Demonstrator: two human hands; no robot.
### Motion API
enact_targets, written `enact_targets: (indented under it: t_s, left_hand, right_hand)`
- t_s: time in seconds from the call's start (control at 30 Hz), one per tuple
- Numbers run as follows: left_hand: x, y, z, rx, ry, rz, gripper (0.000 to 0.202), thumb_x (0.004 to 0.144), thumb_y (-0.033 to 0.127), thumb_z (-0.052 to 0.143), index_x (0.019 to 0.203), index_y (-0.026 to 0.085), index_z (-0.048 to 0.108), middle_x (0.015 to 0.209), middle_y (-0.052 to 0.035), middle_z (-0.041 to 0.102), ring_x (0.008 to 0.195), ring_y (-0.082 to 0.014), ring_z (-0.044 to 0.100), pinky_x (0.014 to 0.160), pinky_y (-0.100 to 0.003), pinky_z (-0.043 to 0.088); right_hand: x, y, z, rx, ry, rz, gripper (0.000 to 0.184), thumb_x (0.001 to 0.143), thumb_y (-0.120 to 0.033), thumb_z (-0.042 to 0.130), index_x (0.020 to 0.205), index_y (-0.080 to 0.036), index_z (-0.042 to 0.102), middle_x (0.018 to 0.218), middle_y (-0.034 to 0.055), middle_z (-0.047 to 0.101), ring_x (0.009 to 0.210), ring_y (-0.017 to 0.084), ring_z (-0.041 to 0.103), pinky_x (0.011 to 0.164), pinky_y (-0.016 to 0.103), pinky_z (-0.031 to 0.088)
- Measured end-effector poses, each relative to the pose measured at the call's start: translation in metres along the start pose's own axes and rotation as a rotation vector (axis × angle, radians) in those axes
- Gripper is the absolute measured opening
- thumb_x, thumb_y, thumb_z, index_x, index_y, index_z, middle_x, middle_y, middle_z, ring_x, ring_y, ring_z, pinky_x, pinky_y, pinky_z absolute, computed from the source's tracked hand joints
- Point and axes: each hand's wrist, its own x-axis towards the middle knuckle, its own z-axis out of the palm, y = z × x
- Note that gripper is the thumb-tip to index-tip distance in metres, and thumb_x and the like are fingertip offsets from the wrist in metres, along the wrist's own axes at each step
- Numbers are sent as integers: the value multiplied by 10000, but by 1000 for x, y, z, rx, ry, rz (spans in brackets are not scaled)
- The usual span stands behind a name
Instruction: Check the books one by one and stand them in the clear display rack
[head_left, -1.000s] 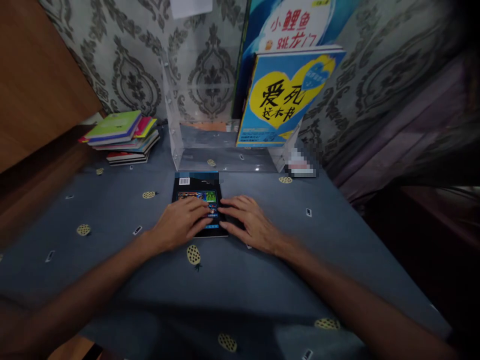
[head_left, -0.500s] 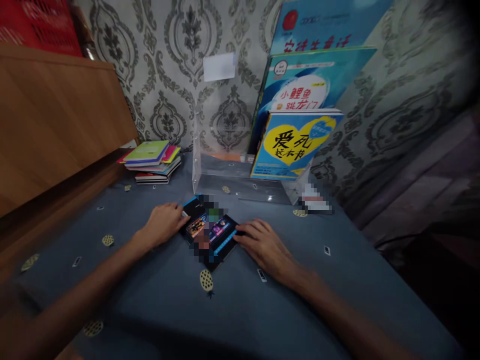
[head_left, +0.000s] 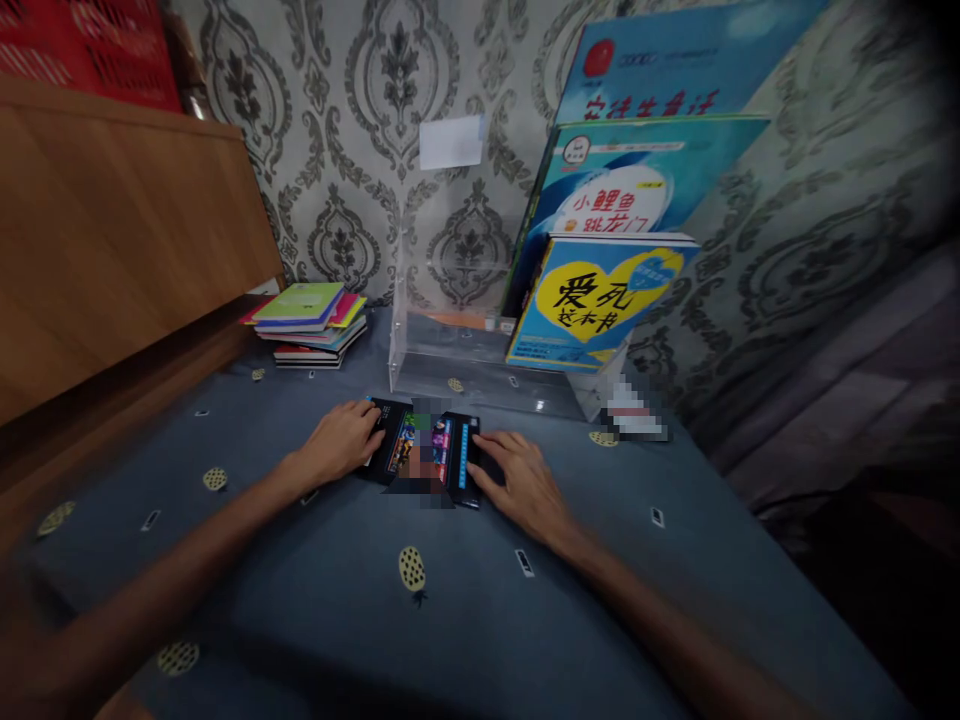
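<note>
A dark book [head_left: 455, 455] with small coloured pictures and a blue strip lies on the grey-blue cloth, turned sideways to me. Blurred blocks cover its middle. My left hand [head_left: 341, 440] is closed on the left end, with the thumb at the near side and the fingers over the far corner. At the opposite end, my right hand [head_left: 525, 485] grips the right edge between thumb and fingers. Just behind the book stands a clear acrylic rack [head_left: 480, 378], whose right side carries several upright picture books, the front one a blue book [head_left: 534, 335] with a yellow heart.
A stack of books [head_left: 300, 303] sits at the back left, beside a wooden cabinet [head_left: 135, 200] with a red basket [head_left: 97, 50] on top. A blurred-out item [head_left: 637, 410] lies right of the rack. Patterned wallpaper closes off the back; a curtain [head_left: 862, 380] hangs at right.
The dark book has turned counter-clockwise from a diagonal to lying nearly square to me, both hands moving with it. The whole view has shifted slightly.
</note>
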Motion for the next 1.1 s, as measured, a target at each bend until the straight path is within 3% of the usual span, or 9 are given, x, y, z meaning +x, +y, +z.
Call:
enact_targets:
  t_s: [0.1,0.27,0.43,0.57,0.83,1.1]
  left_hand:
    - [11,9,5,-66,44,84,255,980,271,476,1109,124,640,1187,-159,658,1116,-288,627,1029,-457,449]
    - [40,46,9,-189,71,253,282,987,267,457,1170,138,629,1237,-143,646,1138,-264,622,1008,-414,484]
    - [63,69,15,-236,88,314,289,981,256,467,1190,136,628,1191,-126,659,1121,-251,628,1002,-395,488]
    - [65,71,23,-285,151,284,305,982,259,477,1228,145,618,1200,-112,661,1141,-239,617,1035,-381,469]
    - [65,68,30,-304,152,264,323,976,245,475,1229,118,629,1189,-130,658,1126,-250,618,1019,-399,463]
    - [66,68,33,-261,173,212,304,982,274,489,1210,162,656,1198,-98,671,1134,-230,621,1016,-362,465]
  right_hand:
    - [-3,0,1,20,6,-2,376,942,-370,541,1243,-191,678,1207,135,692,1117,300,602,957,502,481]
    - [-3,2,1,29,4,-21,384,937,-360,550,1264,-197,666,1210,142,693,1131,307,599,956,516,482]
    - [-3,3,3,-38,-6,-37,402,955,-367,525,1295,-189,642,1252,145,668,1157,301,584,1001,508,451]
    - [6,5,4,-122,-49,7,467,973,-412,482,1359,-173,591,1337,161,610,1224,322,537,1023,510,429]
    - [23,7,18,-148,-78,87,517,990,-447,415,1404,-165,545,1409,175,556,1276,354,487,1071,532,371]
    - [5,-22,10,-202,-154,166,508,1021,-349,354,1445,-97,475,1486,176,506,1370,294,445,1138,461,314]
